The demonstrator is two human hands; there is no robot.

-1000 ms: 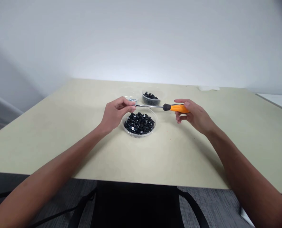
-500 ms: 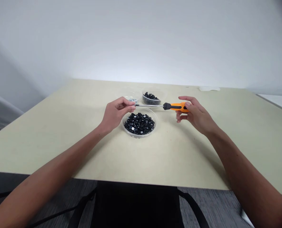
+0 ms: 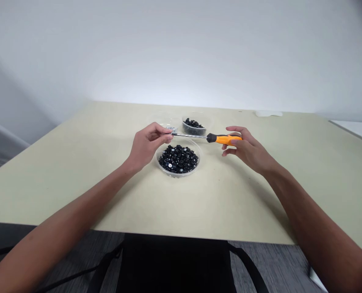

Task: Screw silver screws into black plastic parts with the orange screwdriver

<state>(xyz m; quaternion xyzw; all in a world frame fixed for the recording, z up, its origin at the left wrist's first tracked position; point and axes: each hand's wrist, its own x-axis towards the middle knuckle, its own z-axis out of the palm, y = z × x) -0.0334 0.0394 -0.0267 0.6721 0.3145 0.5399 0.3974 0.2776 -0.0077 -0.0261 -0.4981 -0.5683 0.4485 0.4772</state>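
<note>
My right hand (image 3: 251,148) holds a screwdriver (image 3: 226,139) by its orange and black handle, between thumb and fingers. The screwdriver lies nearly level, its metal shaft pointing left. At the tip, my left hand (image 3: 147,144) is closed in a pinch of thumb and fingertips. Whatever sits between those fingertips is too small and hidden to make out. Just below the shaft stands a clear round tub (image 3: 178,176) full of small black parts (image 3: 179,158), some showing silvery screw heads.
Behind the shaft is a clear tub (image 3: 194,130) with smaller black pieces. Left of it, a clear container (image 3: 168,121) holds small silvery screws (image 3: 171,129), partly hidden by my left hand. A whitish flat object (image 3: 268,114) lies at the table's (image 3: 181,207) back edge, by the wall.
The screwdriver and my right hand have shifted slightly left. The handle has turned in my right hand, and its fingers sit differently around it. My left hand stays almost in place.
</note>
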